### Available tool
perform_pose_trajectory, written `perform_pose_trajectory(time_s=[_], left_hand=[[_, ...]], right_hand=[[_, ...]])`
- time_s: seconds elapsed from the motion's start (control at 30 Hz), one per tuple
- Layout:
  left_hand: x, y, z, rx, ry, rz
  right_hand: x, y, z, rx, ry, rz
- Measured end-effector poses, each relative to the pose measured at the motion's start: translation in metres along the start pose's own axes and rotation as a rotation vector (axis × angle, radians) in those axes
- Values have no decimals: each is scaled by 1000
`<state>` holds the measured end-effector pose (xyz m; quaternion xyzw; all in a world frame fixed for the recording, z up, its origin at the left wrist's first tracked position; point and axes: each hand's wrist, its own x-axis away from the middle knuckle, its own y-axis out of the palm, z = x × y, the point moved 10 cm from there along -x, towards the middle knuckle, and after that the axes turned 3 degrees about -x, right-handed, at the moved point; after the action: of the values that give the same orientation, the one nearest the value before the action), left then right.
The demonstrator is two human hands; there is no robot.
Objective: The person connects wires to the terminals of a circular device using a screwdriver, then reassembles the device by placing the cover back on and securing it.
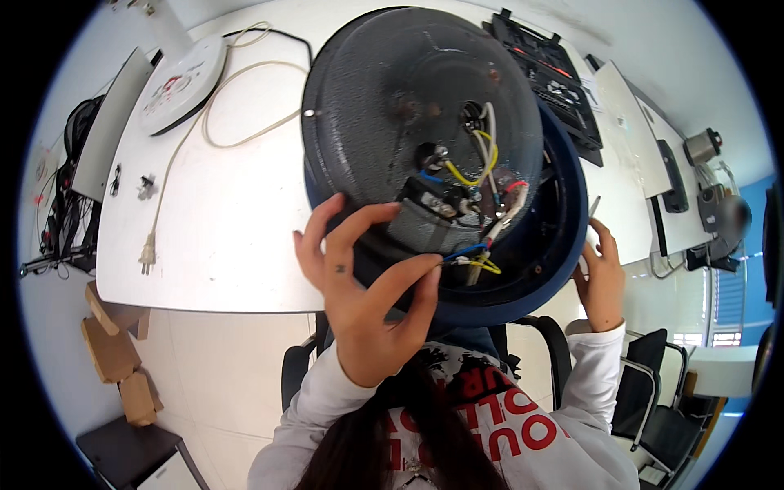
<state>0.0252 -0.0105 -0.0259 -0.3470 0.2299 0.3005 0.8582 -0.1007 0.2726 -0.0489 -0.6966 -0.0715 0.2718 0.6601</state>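
wire [465,251] near frame centre sits pinched between thumb and forefinger of your left hand [365,322]; centre-right, your right hand [603,282], fingers bent, flanks the blue housing [498,309], grip unclear.

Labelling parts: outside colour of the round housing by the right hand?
The round housing is dark blue, clearest in the head view.

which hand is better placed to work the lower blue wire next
Probably the left hand: its thumb and index finger seem to pinch the lower blue wire. The right hand is farther off, by the right side of the blue housing.
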Motion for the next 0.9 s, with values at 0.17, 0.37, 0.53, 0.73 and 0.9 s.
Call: perform_pose_trajectory(time_s=[0.17,0.37,0.53,0.73,0.9], left_hand=[[2,-2,2,-33,6,28],[-1,-2,3,-38,26,13],[-1,0,4,-11,42,22],[0,-1,3,-8,32,23],[0,-1,2,0,32,36]], right_hand=[[12,-33,21,-153,49,147],[63,-165,15,-722,-173,908],[15,-136,-29,-1768,-455,429],[-13,-103,-65,-1512,-385,394],[-10,-99,-50,-1455,-275,522]])
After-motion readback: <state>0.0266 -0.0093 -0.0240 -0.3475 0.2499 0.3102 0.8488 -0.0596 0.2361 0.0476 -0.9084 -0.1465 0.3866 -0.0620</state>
